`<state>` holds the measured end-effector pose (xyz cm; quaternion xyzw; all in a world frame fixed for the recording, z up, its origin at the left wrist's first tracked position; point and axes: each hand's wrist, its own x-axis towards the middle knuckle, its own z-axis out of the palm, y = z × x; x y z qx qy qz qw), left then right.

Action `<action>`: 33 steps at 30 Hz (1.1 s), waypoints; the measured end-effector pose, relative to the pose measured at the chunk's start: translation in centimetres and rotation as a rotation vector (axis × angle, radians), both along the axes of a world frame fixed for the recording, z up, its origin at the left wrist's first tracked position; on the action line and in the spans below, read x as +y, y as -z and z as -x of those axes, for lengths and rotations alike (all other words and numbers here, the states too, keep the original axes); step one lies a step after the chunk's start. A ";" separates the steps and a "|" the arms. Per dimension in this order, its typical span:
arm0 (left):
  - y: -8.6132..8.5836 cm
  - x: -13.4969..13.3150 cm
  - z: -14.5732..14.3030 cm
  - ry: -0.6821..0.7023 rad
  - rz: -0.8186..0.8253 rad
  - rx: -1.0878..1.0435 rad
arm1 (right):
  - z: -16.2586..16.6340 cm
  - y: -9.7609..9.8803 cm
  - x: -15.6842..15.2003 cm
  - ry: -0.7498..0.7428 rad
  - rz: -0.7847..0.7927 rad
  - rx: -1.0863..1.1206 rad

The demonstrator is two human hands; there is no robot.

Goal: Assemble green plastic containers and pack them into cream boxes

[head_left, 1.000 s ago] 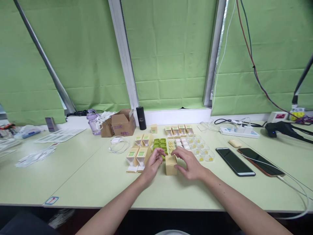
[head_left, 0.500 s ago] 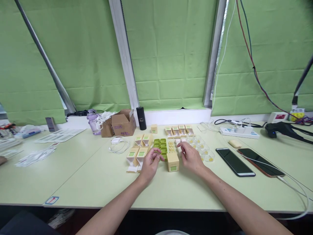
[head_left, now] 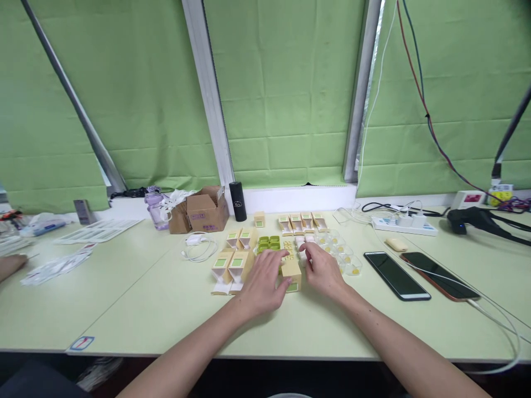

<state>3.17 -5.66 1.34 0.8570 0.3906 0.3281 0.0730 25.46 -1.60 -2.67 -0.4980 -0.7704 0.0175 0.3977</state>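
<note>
A small closed cardboard box [head_left: 291, 271] with a green label stands in front of me. My left hand [head_left: 265, 281] is at its left side, with the thumb at the front and the fingers curving over the far edge. Just right of the box, the curled fingers of my right hand [head_left: 324, 269] are pinched close to the small white pieces [head_left: 299, 241]; whatever is between the fingertips is hidden. Beyond the box lie green trays [head_left: 269, 242], partly covered by my left hand, and small yellow pieces [head_left: 287, 245]. Clear round cups [head_left: 340, 249] with yellow spots are beside my right hand.
Open cardboard boxes [head_left: 238, 264] stand to the left, with others [head_left: 307, 223] behind. Further back are a brown carton [head_left: 207, 210] and a black cylinder [head_left: 238, 202]. Phones [head_left: 397, 276] lie at right. Another person's hand [head_left: 10, 267] shows at far left.
My left hand has moved right, from beside the green trays to the small cardboard box, its fingers spreading around it. My right hand has stayed nearly in place. The other person's hand reaches further in.
</note>
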 end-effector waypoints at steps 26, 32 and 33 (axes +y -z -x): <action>-10.6 13.0 1.3 -0.099 -0.069 0.446 | 1.0 -0.7 -0.8 0.016 0.078 -0.020; -10.6 18.7 3.2 -0.296 -0.171 0.581 | 1.5 -0.9 -1.3 -0.025 0.099 -0.061; -10.1 19.4 3.4 -0.303 -0.177 0.593 | 1.5 -0.9 -1.3 -0.030 0.099 -0.065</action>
